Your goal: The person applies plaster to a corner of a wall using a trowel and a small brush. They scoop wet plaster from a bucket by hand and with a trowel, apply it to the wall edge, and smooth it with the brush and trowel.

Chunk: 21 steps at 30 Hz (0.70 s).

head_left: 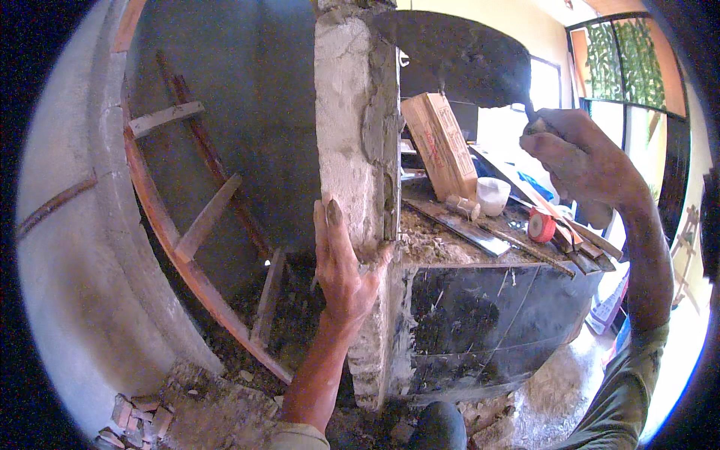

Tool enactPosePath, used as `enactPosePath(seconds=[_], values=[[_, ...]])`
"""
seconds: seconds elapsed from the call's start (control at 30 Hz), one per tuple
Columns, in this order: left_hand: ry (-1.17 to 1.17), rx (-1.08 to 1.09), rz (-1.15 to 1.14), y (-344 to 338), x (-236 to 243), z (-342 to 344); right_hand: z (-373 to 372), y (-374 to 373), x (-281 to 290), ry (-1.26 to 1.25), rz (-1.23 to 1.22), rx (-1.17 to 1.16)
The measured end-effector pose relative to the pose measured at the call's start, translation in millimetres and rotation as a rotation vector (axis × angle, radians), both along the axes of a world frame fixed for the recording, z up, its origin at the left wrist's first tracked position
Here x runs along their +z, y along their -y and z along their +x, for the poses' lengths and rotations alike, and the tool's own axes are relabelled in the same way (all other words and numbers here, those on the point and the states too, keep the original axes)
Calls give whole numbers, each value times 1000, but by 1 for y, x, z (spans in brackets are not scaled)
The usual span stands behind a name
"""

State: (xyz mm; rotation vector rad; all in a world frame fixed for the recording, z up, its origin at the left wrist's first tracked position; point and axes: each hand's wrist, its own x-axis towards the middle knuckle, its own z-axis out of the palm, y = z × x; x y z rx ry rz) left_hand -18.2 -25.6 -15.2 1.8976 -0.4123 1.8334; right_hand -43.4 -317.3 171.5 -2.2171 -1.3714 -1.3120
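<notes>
My left hand (346,274) lies on a rough, plaster-crusted column (341,112), its fingers stretched upward and its thumb out to the right. Nothing shows in its grasp. Raised at the right, my right hand (574,154) is closed around the handle of what looks like a trowel. The trowel's broad dark blade (461,56) reaches left from the hand, its far end overlapping the top of the column. Much of the handle is hidden by my fingers. Broken, uneven edges run down the column's right side.
Right of the column, a dark-fronted counter (480,322) carries a cardboard box (441,146), a white cup (492,196), a red tape roll (541,225), wooden strips and rubble. Timber framing (202,217) leans at the left. Broken bricks (139,420) lie on the floor.
</notes>
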Motion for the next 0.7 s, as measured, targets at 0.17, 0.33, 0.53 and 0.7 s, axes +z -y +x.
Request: enactPosePath(seconds=[0.17, 0.33, 0.53, 0.7], values=[[19, 42, 26, -4, 2, -3, -23, -5, -30, -720, 200, 33], [57, 28, 25, -1, -1, 3, -1, -10, -60, -1070, 3, 20], [16, -12, -15, -2, -2, 5, 7, -19, -59, -1138, 28, -132], [11, -133, -54, -2, -2, 9, 16, 16, -59, -886, -19, -13]])
